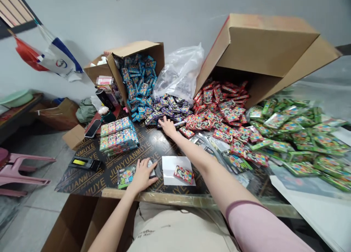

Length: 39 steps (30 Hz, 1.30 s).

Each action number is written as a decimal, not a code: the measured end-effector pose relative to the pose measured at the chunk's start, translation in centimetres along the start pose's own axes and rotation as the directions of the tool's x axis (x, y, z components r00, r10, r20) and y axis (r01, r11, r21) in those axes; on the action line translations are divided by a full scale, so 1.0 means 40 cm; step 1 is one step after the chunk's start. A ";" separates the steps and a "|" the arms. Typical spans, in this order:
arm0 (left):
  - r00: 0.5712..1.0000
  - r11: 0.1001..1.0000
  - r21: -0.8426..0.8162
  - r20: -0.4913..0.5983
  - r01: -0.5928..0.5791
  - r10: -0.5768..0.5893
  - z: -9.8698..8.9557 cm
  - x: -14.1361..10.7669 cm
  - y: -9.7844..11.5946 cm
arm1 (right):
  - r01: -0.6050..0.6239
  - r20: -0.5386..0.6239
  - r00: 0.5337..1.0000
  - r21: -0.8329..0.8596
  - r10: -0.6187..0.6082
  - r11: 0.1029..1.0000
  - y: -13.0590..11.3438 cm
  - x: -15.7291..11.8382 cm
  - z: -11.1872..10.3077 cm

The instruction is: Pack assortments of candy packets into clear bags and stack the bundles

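Two risks: our right hand (168,127), fingers apart at the purple packets (173,108), may start that loose heap sliding; can't tell if it's pinching one. Our left hand (142,175), fingers spread on the printed bag (124,178), could skid it into the white card (168,167).

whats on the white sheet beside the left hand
A single red packet lies on the white sheet, toward its right side. Anything directly beneath the packet is covered and can't be seen.
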<state>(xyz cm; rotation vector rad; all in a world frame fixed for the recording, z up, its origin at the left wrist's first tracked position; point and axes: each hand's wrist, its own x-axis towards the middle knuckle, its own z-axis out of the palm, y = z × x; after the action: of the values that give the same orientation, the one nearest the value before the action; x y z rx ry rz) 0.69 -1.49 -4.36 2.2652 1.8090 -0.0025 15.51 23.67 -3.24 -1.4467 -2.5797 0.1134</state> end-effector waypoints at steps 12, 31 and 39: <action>0.999 1.000 -0.028 -0.040 0.010 -0.011 0.018 0.004 -0.007 | 0.211 0.124 0.967 0.098 -0.222 0.973 0.037 -0.204 0.017; 0.999 1.000 -0.001 -0.051 -0.002 0.002 0.021 0.006 -0.010 | -0.015 -0.117 0.992 0.185 0.037 0.983 -0.007 -0.228 -0.057; 0.998 1.000 0.006 -0.058 -0.016 0.016 0.016 0.029 -0.010 | -0.004 0.161 0.987 0.081 -0.009 0.997 -0.069 -0.168 -0.012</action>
<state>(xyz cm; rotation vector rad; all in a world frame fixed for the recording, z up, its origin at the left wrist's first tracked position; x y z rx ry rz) 0.68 -0.43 -5.21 2.3066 1.8222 0.0618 16.72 16.50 -3.17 -1.4616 -2.6679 0.3455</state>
